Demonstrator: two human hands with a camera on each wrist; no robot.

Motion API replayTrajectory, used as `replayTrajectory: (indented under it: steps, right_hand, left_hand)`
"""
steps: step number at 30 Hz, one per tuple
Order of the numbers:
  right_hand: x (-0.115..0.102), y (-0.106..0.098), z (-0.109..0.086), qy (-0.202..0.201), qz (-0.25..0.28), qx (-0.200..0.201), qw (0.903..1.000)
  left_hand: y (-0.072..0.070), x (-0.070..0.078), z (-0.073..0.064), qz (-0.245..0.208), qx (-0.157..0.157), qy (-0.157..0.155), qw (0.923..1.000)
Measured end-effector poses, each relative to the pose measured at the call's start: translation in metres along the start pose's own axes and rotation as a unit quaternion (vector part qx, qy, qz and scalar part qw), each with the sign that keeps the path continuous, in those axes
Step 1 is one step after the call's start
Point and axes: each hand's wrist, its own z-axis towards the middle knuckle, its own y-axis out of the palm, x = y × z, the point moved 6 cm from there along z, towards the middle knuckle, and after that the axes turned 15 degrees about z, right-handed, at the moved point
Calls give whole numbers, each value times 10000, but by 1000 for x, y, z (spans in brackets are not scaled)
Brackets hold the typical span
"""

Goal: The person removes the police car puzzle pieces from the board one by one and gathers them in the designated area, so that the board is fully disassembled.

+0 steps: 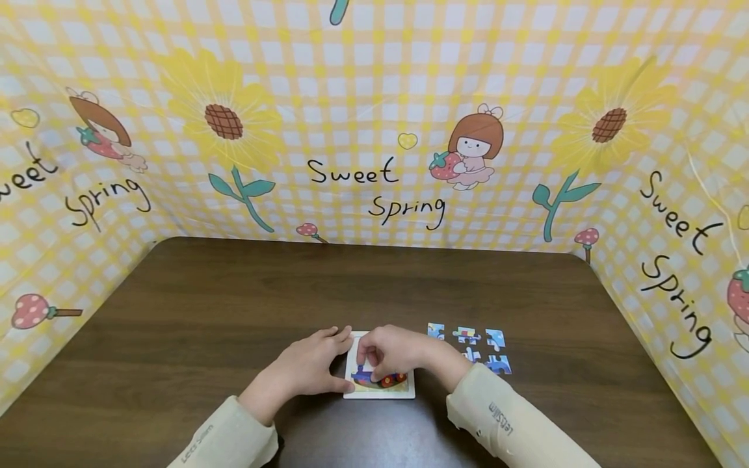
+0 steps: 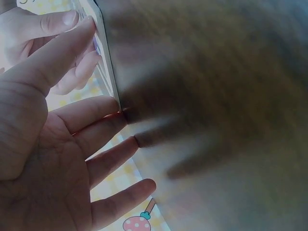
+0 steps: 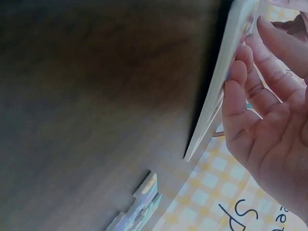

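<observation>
Well, the left hand (image 1: pixel 307 364), fingers straight, touched the puzzle (image 1: pixel 381 394) beneath the right hand (image 1: pixel 394 351). Whether the right's bent fingers pinched anything, I couldn't tell. Loose pieces (image 1: pixel 499 365) lay beyond that wrist.

Both arms wear matching pale cream sleeves, the left sleeve (image 1: pixel 236 432) and the right sleeve (image 1: pixel 517 422), soft and lightly creased, with wide cuffs. Small dark lettering (image 1: pixel 500 418) is printed on each, hard to read exactly; a tiny dark mark (image 1: pixel 478 433) sits beside the right one. The fingers (image 2: pixel 124 203) are bare
</observation>
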Motion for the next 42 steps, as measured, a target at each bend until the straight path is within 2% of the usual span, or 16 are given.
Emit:
replayTrajectory:
  steps: [14,25,30,37,42]
  right_hand:
    - [3,6,3,336,-220,115,9991]
    - [0,5,4,176,-141,127,9997]
    - [-2,3,2,-1,118,104,9999]
    - [-1,1,2,-429,882,129,9951]
    - [-1,2,3,-451,1204,184,9915]
  left_hand:
    - [0,-1,-2,-35,34,95,9999]
    - [0,-1,0,-44,-53,78,9999]
    - [0,-1,0,-62,-63,68,9999]
    - [-1,-1,0,-46,-51,81,9999]
    - [-1,-1,-1,-39,-41,94,9999]
